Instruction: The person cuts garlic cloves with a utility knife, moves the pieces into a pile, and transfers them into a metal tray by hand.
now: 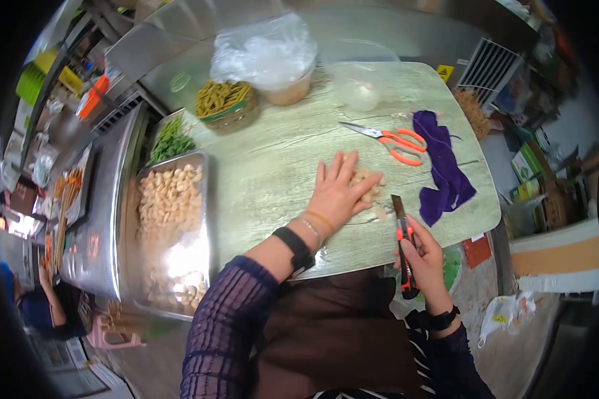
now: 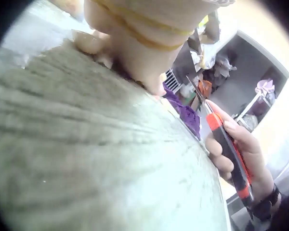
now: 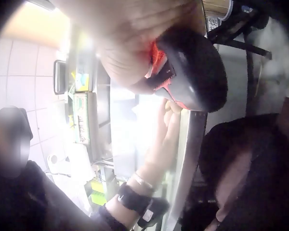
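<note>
My left hand [image 1: 333, 199] lies flat with fingers spread over a small group of pale pieces [image 1: 381, 214] near the table's front edge. In the left wrist view one pale piece [image 2: 88, 43] shows beside that hand [image 2: 144, 38]. Just to the right, my right hand [image 1: 429, 263] grips a red and black utility knife [image 1: 406, 266], its blade out and pointing away from me. The blade stands apart from the left hand. In the right wrist view, the knife's dark end [image 3: 195, 72] sticks out of the right hand [image 3: 130, 38].
Orange-handled scissors [image 1: 402, 146] and a purple cloth [image 1: 446, 173] lie at the table's right. Along the back stand a basket of green pods [image 1: 223, 100], a bagged tub [image 1: 286, 90] and a clear container [image 1: 363, 86]. A metal tray [image 1: 206, 233] of pale pieces is left, beside chopped greens [image 1: 171, 141].
</note>
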